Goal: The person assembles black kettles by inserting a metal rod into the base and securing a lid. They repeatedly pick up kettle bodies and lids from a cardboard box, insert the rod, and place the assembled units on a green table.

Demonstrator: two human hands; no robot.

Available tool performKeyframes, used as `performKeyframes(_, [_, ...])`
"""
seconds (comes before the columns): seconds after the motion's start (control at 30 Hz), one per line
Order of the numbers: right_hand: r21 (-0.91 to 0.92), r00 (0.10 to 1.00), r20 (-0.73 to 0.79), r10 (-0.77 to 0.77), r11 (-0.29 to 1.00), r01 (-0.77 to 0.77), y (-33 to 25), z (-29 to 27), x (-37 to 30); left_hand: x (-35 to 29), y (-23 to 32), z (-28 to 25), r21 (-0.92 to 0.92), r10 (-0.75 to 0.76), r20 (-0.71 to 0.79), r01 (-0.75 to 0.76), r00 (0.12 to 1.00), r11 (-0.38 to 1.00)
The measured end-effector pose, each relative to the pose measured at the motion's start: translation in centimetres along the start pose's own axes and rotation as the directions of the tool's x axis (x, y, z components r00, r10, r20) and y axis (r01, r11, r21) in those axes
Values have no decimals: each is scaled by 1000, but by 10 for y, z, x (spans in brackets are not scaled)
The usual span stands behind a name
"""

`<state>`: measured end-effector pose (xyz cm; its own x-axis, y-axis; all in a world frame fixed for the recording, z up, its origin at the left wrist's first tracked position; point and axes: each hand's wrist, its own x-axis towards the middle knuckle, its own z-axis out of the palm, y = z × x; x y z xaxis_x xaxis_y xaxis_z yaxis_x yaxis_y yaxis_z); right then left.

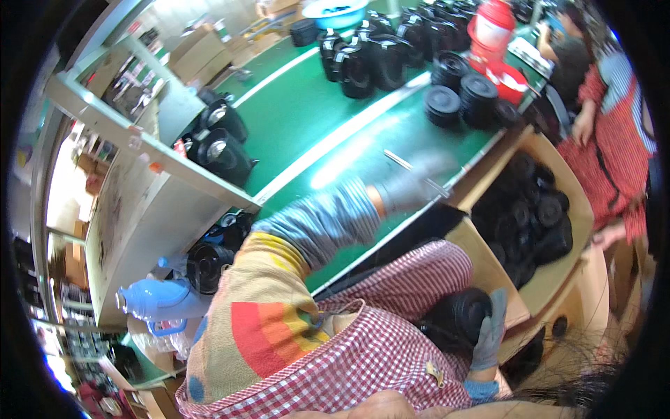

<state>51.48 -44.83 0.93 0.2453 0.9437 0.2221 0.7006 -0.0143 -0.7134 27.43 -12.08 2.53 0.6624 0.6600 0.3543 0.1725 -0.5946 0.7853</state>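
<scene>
My left arm reaches over the green work surface (377, 133). My left hand (419, 185), in a grey glove, is smeared by motion near the surface's front edge. A short, thin metal rod (437, 188) shows at its fingertips; whether the fingers grip it is unclear. Another metal rod (398, 159) lies on the green surface just beyond the hand. Low at the right, my gloved right hand (490, 332) is pressed along the side of a black round container (457, 318), holding it at my lap against the checked apron. Part of that container is in shadow.
An open cardboard box (583, 209) of black round parts stands at my right. Across the bench are several glossy black containers (373, 63), stacked black lids (443, 105) and a red bucket (492, 31). A blue jug (157, 300) sits left. Another person (614, 133) in red is at right.
</scene>
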Motion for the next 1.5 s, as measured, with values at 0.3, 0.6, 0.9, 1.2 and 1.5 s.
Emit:
performKeyframes(0.3, [-90, 925, 177, -336, 931, 355, 65, -3, 22, -131, -53, -410, 567, -585, -746, 763, 318, -309])
performKeyframes(0.6, [-86, 910, 280, -307, 936, 343, 54, -11, 47, -204, -141, -472, 485, -559, -820, 671, 125, -561])
performKeyframes(0.9, [145, 951, 175, 256, 948, -282, 8, -1, 15, -169, -138, -452, 561, -557, -803, 582, 210, -589])
performKeyframes(1.2, [179, 950, 143, 277, 937, -300, 16, -3, 25, -198, -210, -501, 830, -585, -537, 505, 608, -237])
performKeyframes(1.5, [361, 971, 129, 202, 902, -236, 54, 12, 16, -2, -30, -349, 996, -367, -45, 68, 929, 50])
